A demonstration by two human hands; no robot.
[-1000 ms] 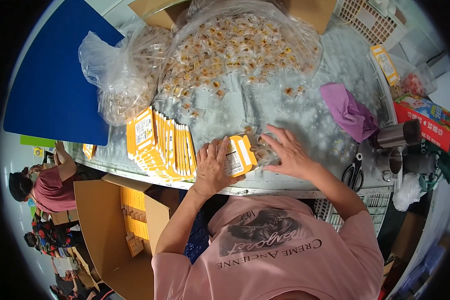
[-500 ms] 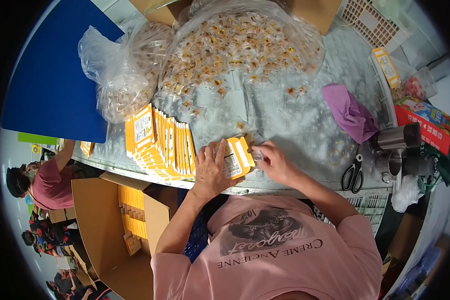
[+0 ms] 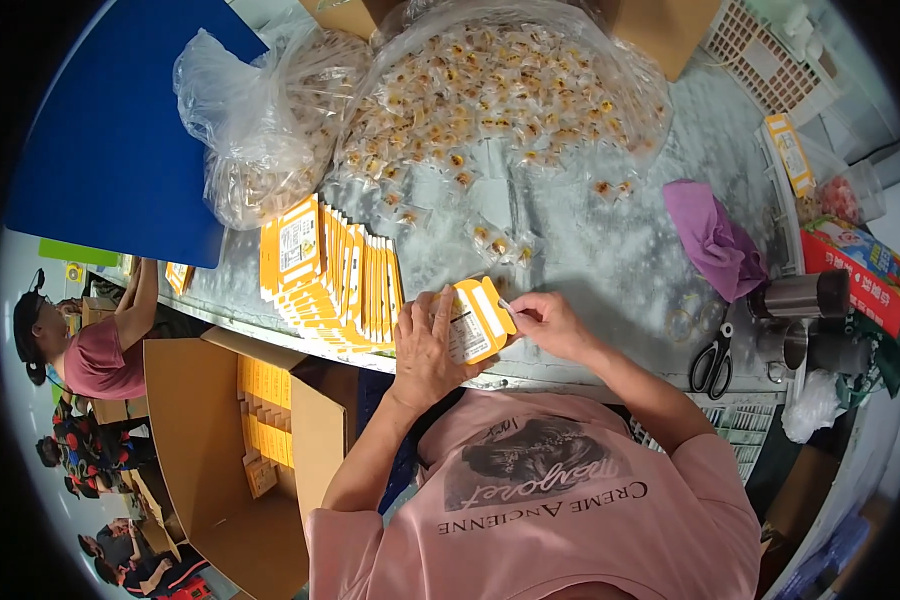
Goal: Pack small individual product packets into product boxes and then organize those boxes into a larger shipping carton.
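Yellow-and-white pouch [image 3: 478, 320] lies near the worktop's [image 3: 610, 260] front edge, long axis tilted, open end toward the right hand [image 3: 550, 322], whose fingers pinch something small at its mouth. Left hand [image 3: 425, 345] grips it. Fanned yellow pouches [image 3: 335, 280] lie just left; wrapped candies [image 3: 500, 242] behind.

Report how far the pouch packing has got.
Done: a row of yellow pouches stands on the table, and more lie in the cardboard box. In hand: left hand holds one pouch, right hand at its opening. Left: a large bag of wrapped sweets.
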